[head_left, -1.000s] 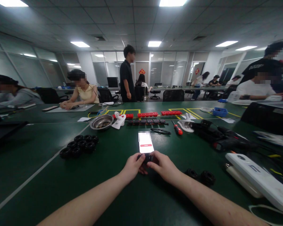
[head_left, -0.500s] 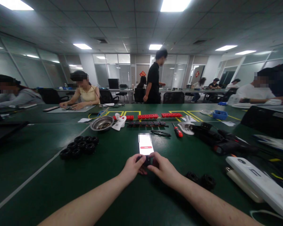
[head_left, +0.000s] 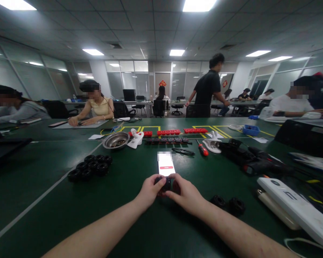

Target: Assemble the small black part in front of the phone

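Over the green table [head_left: 150, 233], two black wheel-like parts [head_left: 237, 206] sit beside your right forearm as your left hand [head_left: 150, 188] grips a small black round part [head_left: 165, 183] between your arms, thumb across it; your right hand [head_left: 185, 190] curls at its other side, though whether those fingertips press on it cannot be told. Hold the left grip firm and the part level, meeting it squarely from the right. Just beyond lies a lit phone [head_left: 166, 171]; farther, a red-handled screwdriver [head_left: 204, 150] and red trays [head_left: 168, 132].
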Motion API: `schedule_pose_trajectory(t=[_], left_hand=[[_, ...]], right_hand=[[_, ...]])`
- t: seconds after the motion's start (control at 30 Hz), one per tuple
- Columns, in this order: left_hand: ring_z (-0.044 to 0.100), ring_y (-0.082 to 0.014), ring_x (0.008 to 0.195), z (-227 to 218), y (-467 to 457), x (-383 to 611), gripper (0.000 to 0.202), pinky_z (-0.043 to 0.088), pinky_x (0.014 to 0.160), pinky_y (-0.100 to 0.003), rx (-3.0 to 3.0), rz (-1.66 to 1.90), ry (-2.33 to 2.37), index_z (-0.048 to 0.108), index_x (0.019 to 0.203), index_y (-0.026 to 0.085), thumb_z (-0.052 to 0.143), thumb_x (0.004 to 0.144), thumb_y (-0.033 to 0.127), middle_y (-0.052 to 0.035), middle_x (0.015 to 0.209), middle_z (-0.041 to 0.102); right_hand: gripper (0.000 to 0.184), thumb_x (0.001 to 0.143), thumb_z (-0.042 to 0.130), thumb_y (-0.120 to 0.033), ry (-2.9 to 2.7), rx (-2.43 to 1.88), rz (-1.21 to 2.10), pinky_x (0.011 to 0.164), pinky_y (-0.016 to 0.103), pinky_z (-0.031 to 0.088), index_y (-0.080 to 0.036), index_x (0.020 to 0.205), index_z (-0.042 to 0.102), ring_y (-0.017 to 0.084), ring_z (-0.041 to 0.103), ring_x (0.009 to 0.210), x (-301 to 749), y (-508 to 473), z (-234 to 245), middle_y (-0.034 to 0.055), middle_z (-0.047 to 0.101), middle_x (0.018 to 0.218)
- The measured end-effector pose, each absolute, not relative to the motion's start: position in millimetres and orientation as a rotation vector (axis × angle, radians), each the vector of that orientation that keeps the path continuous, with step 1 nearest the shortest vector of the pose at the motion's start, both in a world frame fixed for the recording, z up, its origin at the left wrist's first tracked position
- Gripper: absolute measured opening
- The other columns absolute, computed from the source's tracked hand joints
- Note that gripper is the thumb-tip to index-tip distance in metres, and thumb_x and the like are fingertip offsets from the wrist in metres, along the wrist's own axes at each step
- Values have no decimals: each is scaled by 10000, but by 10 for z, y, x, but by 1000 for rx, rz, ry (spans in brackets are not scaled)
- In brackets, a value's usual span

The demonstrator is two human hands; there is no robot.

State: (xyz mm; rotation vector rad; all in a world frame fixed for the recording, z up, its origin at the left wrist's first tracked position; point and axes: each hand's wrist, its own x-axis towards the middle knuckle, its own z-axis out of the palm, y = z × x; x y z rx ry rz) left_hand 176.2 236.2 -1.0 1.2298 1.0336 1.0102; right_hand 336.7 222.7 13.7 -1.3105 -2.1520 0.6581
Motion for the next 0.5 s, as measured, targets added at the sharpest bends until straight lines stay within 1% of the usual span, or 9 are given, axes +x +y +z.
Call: schedule_pose_trajectory(t=[0.03, 0.1, 0.17, 0.23, 0.27, 0.33, 0.37, 0.43, 0.5], left_hand=[[564, -105, 493, 3, 2351, 1764, 285, 443, 478, -227, 1233, 1031, 1034, 519, 838, 129, 544, 706, 380, 4, 668, 579], [555, -96, 481, 17, 2337, 1773, 281, 431, 465, -220, 1239, 1058, 1037, 510, 838, 134, 526, 715, 387, 8, 688, 571], [544, -92, 446, 11, 2340, 1787, 303, 415, 441, -216, 1248, 1056, 1039, 503, 831, 130, 535, 702, 402, 13, 660, 569], [548, -102, 429, -9, 2358, 1797, 333, 414, 432, -220, 1254, 1026, 1041, 503, 832, 119, 556, 681, 412, 12, 615, 571], [551, -108, 424, -18, 2368, 1798, 342, 415, 428, -222, 1254, 1008, 1045, 503, 834, 113, 558, 680, 413, 12, 591, 570], [554, -113, 417, -28, 2381, 1794, 344, 410, 418, -217, 1250, 983, 1054, 501, 841, 104, 535, 699, 415, 10, 553, 567], [553, -111, 416, -27, 2381, 1789, 339, 407, 415, -214, 1248, 980, 1054, 500, 842, 104, 523, 709, 415, 11, 548, 565], [560, -108, 447, -11, 2365, 1780, 324, 418, 431, -212, 1252, 991, 1041, 502, 840, 112, 527, 710, 408, 9, 585, 570], [569, -108, 505, 10, 2338, 1776, 319, 445, 473, -221, 1264, 1014, 1011, 508, 835, 124, 558, 688, 403, 6, 662, 573]], right_hand=[[325, 758, 536, -354, -2149, -1332, 659, 539, 217, 350, -199, 1038, 472, 138, 512, 636, 3369, 2224, 144, 19, 575, 770], [271, 817, 431, -396, -2152, -1357, 666, 534, 222, 346, -182, 959, 518, 138, 514, 618, 3372, 2232, 149, 25, 578, 739], [311, 861, 336, -383, -2185, -1344, 670, 539, 225, 344, -167, 826, 558, 136, 516, 608, 3369, 2251, 136, 27, 581, 704], [332, 865, 333, -361, -2215, -1331, 668, 539, 225, 344, -158, 742, 565, 137, 519, 604, 3359, 2266, 108, 30, 584, 684], [295, 854, 365, -347, -2213, -1335, 662, 539, 224, 346, -156, 752, 567, 139, 521, 607, 3353, 2269, 94, 32, 588, 689], [176, 810, 461, -299, -2184, -1339, 640, 554, 223, 354, -163, 860, 561, 143, 526, 637, 3344, 2264, 74, 36, 598, 748], [181, 783, 503, -273, -2168, -1336, 629, 567, 222, 359, -173, 928, 544, 144, 529, 661, 3342, 2257, 71, 37, 599, 791], [292, 741, 562, -269, -2158, -1327, 609, 583, 222, 363, -196, 1018, 504, 147, 530, 691, 3346, 2242, 83, 34, 595, 846], [297, 751, 547, -332, -2151, -1351, 607, 566, 225, 360, -201, 1014, 501, 148, 528, 667, 3355, 2235, 104, 29, 594, 816]])
